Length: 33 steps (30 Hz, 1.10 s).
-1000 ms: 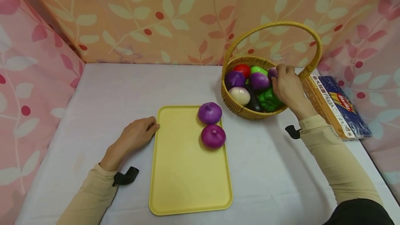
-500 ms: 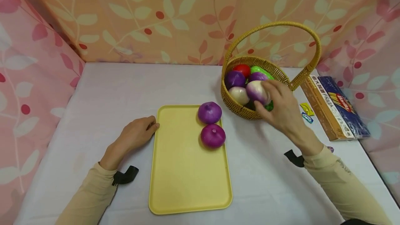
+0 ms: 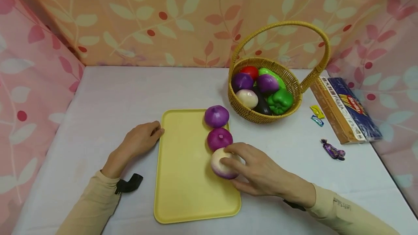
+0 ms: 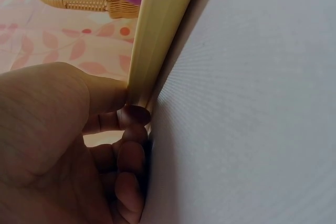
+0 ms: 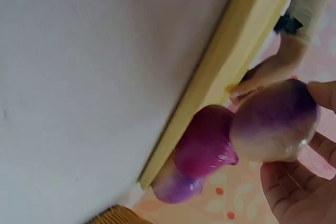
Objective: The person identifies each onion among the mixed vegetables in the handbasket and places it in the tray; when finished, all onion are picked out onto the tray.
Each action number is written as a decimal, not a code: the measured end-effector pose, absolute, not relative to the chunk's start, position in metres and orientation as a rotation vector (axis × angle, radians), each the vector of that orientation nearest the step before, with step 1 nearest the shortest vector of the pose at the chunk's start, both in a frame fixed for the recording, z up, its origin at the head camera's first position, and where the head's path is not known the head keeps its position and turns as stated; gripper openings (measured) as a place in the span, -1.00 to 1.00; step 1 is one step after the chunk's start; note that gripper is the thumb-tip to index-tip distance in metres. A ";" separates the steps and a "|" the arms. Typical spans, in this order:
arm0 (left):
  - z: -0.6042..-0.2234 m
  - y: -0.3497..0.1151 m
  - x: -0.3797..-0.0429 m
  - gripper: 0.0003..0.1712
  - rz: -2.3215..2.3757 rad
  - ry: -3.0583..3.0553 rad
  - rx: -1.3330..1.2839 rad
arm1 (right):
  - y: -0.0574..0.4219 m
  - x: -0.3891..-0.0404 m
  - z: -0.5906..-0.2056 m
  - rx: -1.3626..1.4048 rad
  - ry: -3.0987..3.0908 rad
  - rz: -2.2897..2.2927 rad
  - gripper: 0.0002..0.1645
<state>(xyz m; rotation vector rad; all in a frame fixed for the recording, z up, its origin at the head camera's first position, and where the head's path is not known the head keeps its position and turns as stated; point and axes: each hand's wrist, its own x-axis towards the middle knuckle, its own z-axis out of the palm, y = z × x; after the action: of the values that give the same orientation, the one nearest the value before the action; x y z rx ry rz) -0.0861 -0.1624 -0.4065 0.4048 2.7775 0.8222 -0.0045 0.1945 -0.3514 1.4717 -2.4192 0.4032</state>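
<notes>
Cloth (image 3: 19, 111), pink and leaf-printed, is standing along the left side of a white-covered desk (image 3: 124, 90). Beside it, the person's left hand (image 3: 140, 140) is emerging from a beige sleeve (image 3: 91, 202), its fingers curling inward and its thumb and forefinger gripping the left edge of a yellow rectangular tray (image 3: 186, 173).

At the tray's far right corner, a glossy purple onion (image 3: 216, 116) is lying just beside a round magenta onion (image 3: 220, 139). Nearer the person, a round white-and-purple turnip (image 3: 221, 160) is sitting or hanging over the tray's right side; the views are not showing which. The right hand (image 3: 258, 171) is pinching this turnip, thumb and fingers spreading only as wide as its body.

Farther right and behind, a yellow woven basket (image 3: 240, 108) with an arched handle is holding a red tomato (image 3: 250, 71), two purple bulbs, a white bulb (image 3: 247, 98), a dark eggplant (image 3: 262, 104), a green bell pepper (image 3: 281, 100) and a long bright-green vegetable. Beyond it, yellow, blue and purple wrapped sweets are lying near a brown-and-white pasta box (image 3: 337, 113), which a blue pasta packet (image 3: 354, 100) is flanking.
</notes>
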 end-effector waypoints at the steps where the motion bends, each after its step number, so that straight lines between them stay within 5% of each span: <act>1: -0.407 -0.163 -0.086 -0.77 0.820 2.778 0.406 | 0.193 -0.004 -0.354 1.484 -2.419 0.394 -0.40; 33: -0.407 -0.162 -0.086 -0.77 0.826 2.787 0.406 | 0.185 -0.002 -0.372 1.566 -2.465 0.250 -0.41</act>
<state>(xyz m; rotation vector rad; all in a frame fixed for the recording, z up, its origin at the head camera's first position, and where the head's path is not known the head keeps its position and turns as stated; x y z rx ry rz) -0.0856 -0.1621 -0.4072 0.4057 2.7875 0.8257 -0.0018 0.1854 -0.3718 1.5655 -2.4645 0.2499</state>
